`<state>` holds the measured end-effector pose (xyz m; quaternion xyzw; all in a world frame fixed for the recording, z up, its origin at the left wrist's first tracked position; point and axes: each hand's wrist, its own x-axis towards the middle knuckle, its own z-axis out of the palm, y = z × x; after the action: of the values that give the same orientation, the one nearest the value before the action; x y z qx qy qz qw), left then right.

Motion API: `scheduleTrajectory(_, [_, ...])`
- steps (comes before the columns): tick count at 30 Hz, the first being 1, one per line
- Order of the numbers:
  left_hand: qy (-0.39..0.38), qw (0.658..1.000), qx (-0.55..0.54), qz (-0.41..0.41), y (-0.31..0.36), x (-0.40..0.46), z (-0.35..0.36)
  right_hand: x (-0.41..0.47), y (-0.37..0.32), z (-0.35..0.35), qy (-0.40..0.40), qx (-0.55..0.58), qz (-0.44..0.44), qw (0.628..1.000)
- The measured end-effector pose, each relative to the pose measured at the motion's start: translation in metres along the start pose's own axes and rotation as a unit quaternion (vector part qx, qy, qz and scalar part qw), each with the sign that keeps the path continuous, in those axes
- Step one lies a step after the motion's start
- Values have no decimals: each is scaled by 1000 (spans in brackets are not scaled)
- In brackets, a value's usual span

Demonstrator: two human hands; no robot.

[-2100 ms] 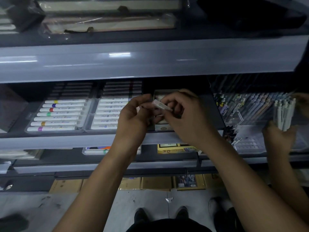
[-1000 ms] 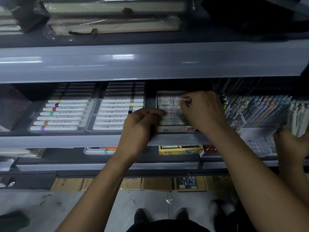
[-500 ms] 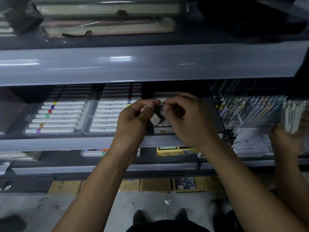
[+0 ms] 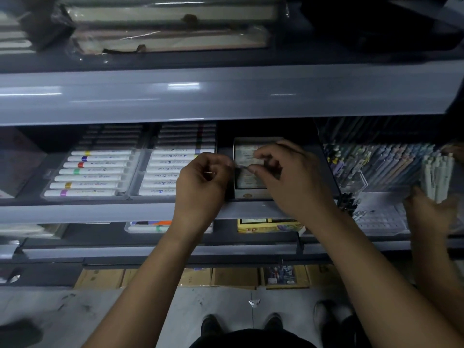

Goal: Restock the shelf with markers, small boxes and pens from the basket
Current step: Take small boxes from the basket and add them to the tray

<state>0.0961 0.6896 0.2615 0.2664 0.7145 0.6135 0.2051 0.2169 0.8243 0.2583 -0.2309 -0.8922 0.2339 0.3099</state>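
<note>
On the middle shelf, an open display carton [image 4: 247, 195] holds several small boxes. My left hand [image 4: 202, 182] and my right hand [image 4: 286, 179] meet over it with curled fingers. Together they pinch one small box [image 4: 240, 166] at the carton's left side, left fingertips on its left end and right thumb on its right end. White markers with coloured bands fill the left tray [image 4: 93, 172]. A second tray of white markers [image 4: 162, 172] lies beside my left hand. Rows of pens [image 4: 376, 164] stand in dividers to the right.
Another person's hand [image 4: 426, 209] at the far right holds a bundle of white pens [image 4: 437, 174]. The grey shelf front [image 4: 226, 94] overhangs above. On the lower shelf lie a yellow box [image 4: 268, 226] and a marker tray [image 4: 150, 226]. Cardboard boxes [image 4: 233, 276] sit at floor level.
Both hands pulled back together, holding a small box in the air, then reached forward again. They now hold it low over the carton's left side. The other person's pen bundle shifted slightly.
</note>
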Motion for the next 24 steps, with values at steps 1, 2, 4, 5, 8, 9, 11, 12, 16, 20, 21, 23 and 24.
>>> scheduleTrajectory(1, [-8, 998, 54, 34, -3, -2, -2, 2, 3, 0, -3, -12, 12, 1000])
scheduleTrajectory(2, [-19, 992, 106, 65, -5, -4, -3, 4, 5, 0, -8, -25, 19, 999])
scheduleTrajectory(4, [-38, 974, 194, 110, -7, -8, -5, 7, 7, 0, -19, -44, 18, 999])
scheduleTrajectory(5, [-42, 965, 227, 124, -8, -9, -5, 9, 8, 2, -29, -47, 16, 998])
scheduleTrajectory(8, [-46, 949, 276, 148, -9, -12, -5, 14, 8, 7, -65, -53, 12, 996])
scheduleTrajectory(9, [-48, 946, 283, 152, -10, -12, -6, 15, 8, 9, -73, -57, 13, 996])
scheduleTrajectory(11, [-50, 944, 287, 153, -11, -12, -7, 18, 7, 12, -75, -65, 22, 995])
scheduleTrajectory(12, [-50, 944, 289, 153, -12, -12, -7, 20, 7, 13, -72, -69, 28, 995])
scheduleTrajectory(16, [-49, 940, 299, 159, -10, -13, -7, 26, 1, 12, -59, -109, 53, 991])
scheduleTrajectory(20, [-43, 941, 295, 160, -13, -18, -6, 28, -2, 14, -52, -126, 77, 988])
scheduleTrajectory(21, [-42, 942, 291, 162, -14, -19, -6, 27, -2, 14, -51, -126, 72, 988])
scheduleTrajectory(23, [-41, 945, 281, 162, -16, -25, -6, 25, -1, 15, -43, -124, 60, 990])
scheduleTrajectory(24, [-41, 946, 278, 161, -17, -27, -7, 25, 1, 16, -35, -120, 54, 991])
